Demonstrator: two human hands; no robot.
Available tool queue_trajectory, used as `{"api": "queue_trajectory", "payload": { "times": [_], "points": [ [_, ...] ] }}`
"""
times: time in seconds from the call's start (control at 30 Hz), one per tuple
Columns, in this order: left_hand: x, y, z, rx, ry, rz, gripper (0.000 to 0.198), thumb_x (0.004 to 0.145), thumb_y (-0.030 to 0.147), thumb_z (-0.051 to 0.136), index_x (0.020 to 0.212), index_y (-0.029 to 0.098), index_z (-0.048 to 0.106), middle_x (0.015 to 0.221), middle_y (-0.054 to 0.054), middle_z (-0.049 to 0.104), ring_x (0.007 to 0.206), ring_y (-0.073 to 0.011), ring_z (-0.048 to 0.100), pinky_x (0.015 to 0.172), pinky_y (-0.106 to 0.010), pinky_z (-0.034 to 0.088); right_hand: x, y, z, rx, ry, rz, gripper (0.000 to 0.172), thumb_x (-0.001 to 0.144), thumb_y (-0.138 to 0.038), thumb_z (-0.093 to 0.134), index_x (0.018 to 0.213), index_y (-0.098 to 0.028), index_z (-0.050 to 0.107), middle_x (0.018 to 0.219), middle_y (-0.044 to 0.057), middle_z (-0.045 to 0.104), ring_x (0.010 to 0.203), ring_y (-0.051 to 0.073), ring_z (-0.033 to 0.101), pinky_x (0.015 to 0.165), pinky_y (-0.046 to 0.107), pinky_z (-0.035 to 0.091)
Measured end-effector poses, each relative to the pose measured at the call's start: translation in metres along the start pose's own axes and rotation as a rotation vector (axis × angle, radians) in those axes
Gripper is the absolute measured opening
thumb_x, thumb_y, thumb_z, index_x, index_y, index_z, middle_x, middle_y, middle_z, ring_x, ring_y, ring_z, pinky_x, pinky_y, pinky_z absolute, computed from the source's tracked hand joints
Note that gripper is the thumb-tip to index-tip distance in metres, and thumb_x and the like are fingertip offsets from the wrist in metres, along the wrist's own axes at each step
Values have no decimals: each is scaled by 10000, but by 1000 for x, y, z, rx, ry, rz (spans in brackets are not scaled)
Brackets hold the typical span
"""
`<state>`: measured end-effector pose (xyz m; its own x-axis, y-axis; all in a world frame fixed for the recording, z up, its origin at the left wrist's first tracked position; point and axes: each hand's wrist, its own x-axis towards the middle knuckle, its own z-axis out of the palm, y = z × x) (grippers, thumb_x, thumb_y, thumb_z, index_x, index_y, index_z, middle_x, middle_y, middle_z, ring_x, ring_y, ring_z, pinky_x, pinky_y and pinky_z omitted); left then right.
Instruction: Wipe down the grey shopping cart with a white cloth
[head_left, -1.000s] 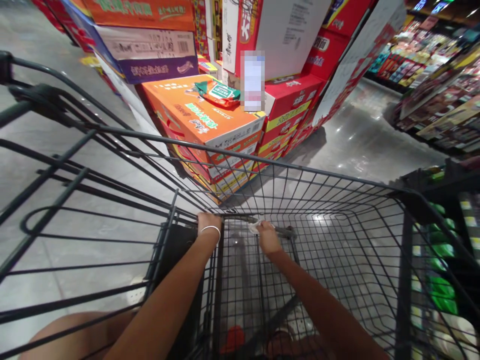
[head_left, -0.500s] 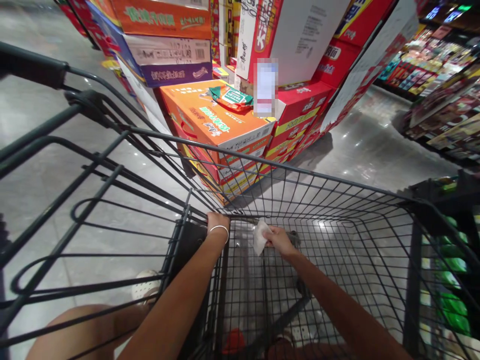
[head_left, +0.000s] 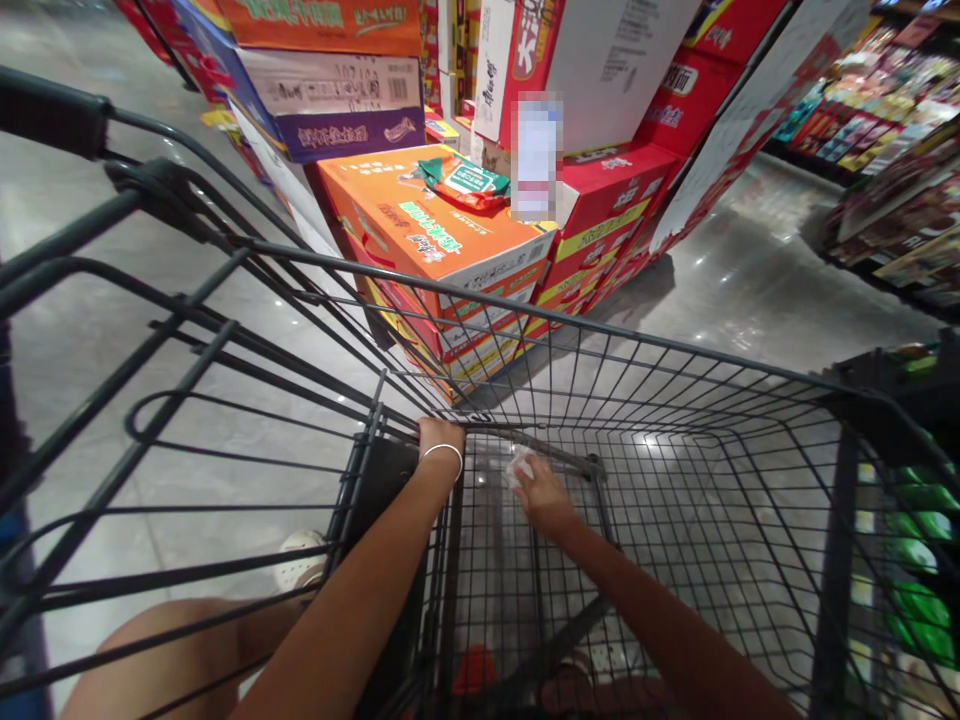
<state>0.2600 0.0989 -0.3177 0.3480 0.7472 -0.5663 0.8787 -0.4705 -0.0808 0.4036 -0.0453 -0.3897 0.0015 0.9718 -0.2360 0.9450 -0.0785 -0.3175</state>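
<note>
Since half a second ago, the white sheet [head_left: 519, 467] has gone from hanging flat to bunching in the right hand [head_left: 546, 497], whose fingers pinch it inside the shopping cart [head_left: 637, 336]. The left hand [head_left: 439, 437] is by the cart's black panel [head_left: 381, 482]; its fingertips are hidden, so its grip cannot be told. Thin and crumpled, the sheet blurs at its edges.
</note>
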Motion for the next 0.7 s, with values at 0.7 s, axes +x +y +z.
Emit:
{"api": "queue_trajectory", "payload": {
  "times": [0.7],
  "points": [
    [2,-9,-9,96,-84,137,259,898,185,458,1037,123,667,1085,-166,681,1083,-242,604,855,-370,486,72,-76,20,153,-22,-32,365,824,-2,334,984,-162,621,1157,112,539,1066,205,469,937,316,378]
  ]
}}
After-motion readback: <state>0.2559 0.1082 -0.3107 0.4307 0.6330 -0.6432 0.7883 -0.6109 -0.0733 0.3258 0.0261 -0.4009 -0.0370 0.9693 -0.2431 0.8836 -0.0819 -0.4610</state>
